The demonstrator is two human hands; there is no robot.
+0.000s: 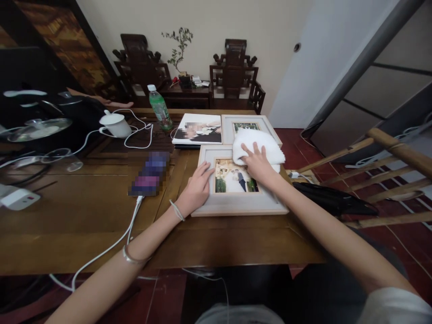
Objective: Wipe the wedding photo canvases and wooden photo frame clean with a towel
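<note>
A light wooden picture frame point(239, 206) with a wide pale mat lies flat on the table, holding a photo point(236, 177) of two people outdoors. My left hand point(199, 189) rests on its left side, fingers stretched out. Over the frame's upper right corner, my right hand point(259, 163) presses down on a folded white cloth point(259, 141), its fingers spread and bent into the fabric. The cloth also covers part of a second picture frame point(266, 122) behind. Beside that frame lies a white-edged photo panel point(199, 121) on a small stack.
A green-labelled bottle point(160, 108), a lidded white cup point(114, 123) and a phone point(149, 173) on a white cable stand or lie to the left. Farther left are a glass-lidded pan point(42, 130) and a white charger point(18, 197). A wooden chair point(388, 166) stands at right.
</note>
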